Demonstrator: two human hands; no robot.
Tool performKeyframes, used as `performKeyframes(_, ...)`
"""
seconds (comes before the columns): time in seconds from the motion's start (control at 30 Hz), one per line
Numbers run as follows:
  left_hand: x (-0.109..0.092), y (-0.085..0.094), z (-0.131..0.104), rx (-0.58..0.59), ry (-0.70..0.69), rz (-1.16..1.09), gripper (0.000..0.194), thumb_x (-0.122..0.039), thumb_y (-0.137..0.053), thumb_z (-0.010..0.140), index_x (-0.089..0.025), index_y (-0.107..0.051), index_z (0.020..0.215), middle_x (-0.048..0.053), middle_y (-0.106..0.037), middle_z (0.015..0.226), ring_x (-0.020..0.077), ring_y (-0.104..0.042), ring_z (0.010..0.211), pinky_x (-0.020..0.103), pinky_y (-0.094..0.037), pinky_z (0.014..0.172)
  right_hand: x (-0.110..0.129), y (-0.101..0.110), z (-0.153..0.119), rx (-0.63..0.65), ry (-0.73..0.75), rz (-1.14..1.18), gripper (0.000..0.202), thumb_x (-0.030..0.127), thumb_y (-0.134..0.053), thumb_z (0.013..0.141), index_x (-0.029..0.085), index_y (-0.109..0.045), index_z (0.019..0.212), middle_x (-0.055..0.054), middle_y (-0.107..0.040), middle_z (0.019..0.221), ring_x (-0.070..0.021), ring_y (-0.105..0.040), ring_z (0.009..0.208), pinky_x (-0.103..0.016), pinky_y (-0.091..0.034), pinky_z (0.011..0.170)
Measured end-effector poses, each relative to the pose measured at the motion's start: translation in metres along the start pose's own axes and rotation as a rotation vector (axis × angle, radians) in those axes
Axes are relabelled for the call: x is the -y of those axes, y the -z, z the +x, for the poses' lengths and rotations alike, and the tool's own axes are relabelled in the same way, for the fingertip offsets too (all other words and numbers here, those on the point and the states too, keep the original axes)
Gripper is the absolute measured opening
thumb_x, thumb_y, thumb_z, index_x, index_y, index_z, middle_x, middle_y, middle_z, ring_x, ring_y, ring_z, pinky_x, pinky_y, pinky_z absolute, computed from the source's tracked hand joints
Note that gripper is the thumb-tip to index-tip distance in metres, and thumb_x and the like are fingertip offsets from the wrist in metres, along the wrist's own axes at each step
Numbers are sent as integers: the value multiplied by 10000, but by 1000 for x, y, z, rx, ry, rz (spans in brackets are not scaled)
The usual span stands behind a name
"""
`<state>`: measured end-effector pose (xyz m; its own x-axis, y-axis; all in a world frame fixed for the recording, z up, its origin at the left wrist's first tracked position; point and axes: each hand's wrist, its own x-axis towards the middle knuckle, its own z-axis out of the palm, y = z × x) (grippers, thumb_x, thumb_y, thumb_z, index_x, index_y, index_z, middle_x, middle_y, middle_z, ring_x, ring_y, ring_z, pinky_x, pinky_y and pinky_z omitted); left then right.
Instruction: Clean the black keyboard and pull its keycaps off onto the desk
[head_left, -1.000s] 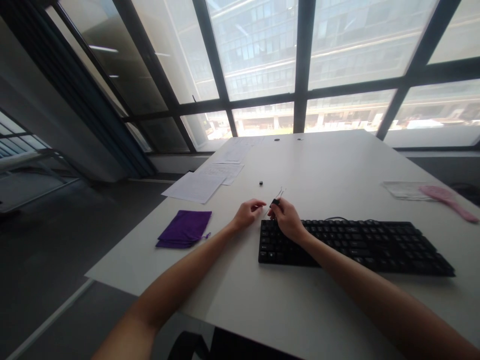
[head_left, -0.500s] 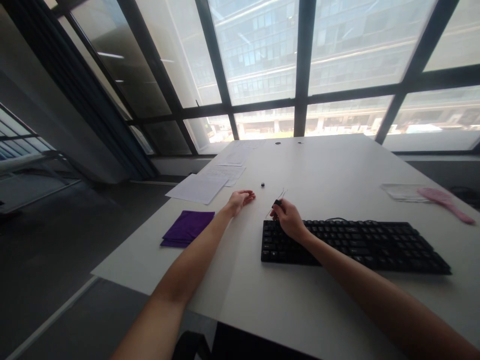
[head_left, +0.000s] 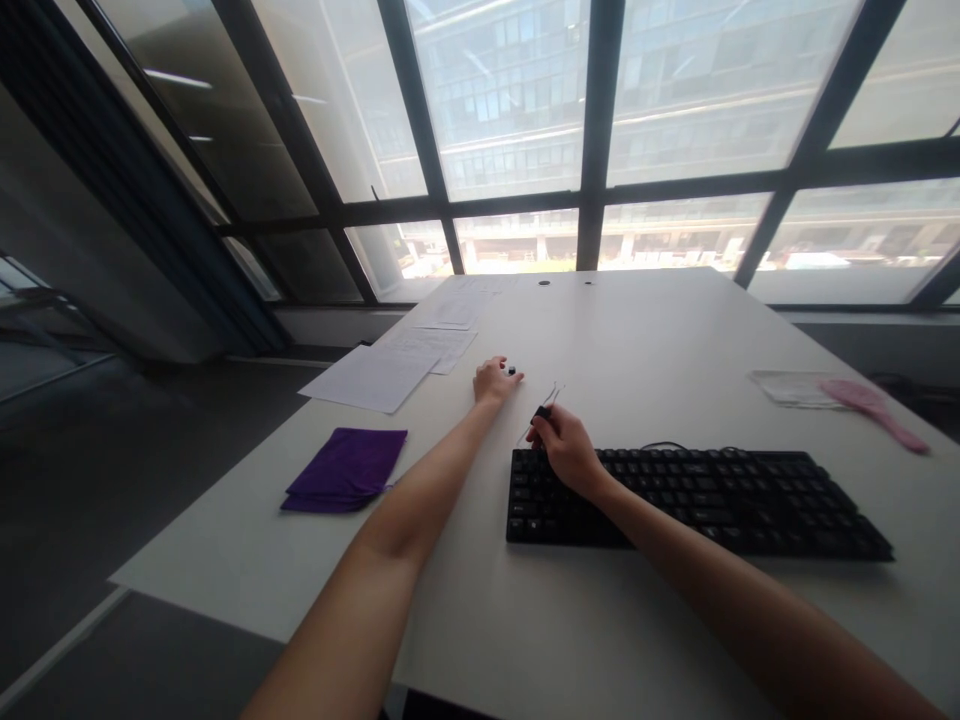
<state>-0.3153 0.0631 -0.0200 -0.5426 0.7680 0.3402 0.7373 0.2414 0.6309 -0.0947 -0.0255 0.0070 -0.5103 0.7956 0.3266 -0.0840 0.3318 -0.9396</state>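
In the head view, the right hand point(head_left: 566, 450) is at the far left corner of the keyboard point(head_left: 697, 500). It holds a black tool point(head_left: 541, 412) tight, and 2 thin wire ends poke out. The left hand point(head_left: 493, 381) is past that corner, fingers apart around a small black piece point(head_left: 511, 371). I can't tell if they touch it. A purple bag point(head_left: 346, 468) lies left of the keyboard.

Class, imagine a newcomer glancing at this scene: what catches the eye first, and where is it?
Probably the bright windows across the back, then the black keyboard at front right and the purple cloth at left, against the white table. Near the middle, the right hand grips a small black object with thin prongs; the left hand is at a tiny dark piece.
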Motion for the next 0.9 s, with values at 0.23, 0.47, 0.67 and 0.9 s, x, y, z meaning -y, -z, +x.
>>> performKeyframes(0.23, 3, -3, 11, 17, 24, -20, 387, -246, -763, 771, -216, -667, 1144, 64, -746, 1021, 204, -684, 937, 295, -485, 856, 0, 0, 0, 10, -9, 6, 176, 352, -517, 931, 215, -535, 823, -12, -678, 716, -161, -617, 614, -291, -477, 631)
performKeyframes(0.47, 15, 2, 20, 4, 57, -53, 433, -220, -780, 749, -200, -663, 1165, 68, -753, 1026, 198, -695, 916, 285, -495, 843, -2, 0, 0, 8, -15, 3, 176, 349, -513, 937, 215, -540, 827, -11, -680, 724, -155, -617, 620, -282, -469, 628)
performKeyframes(0.67, 15, 3, 20, -2, 72, -65, 438, -213, -783, 748, -203, -659, 1169, 69, -751, 1043, 197, -697, 941, 280, -490, 856, -1, 0, 0, 6, -17, 5, 187, 362, -516, 937, 215, -536, 822, -7, -674, 714, -155, -617, 619, -282, -470, 629)
performKeyframes(0.9, 13, 4, 19, -9, 89, -75, 423, -212, -786, 749, -192, -659, 1152, 77, -751, 1036, 206, -694, 950, 290, -486, 870, -3, 0, 0, 2, -7, 2, 183, 359, -514, 936, 216, -536, 823, -8, -672, 708, -158, -619, 614, -286, -473, 629)
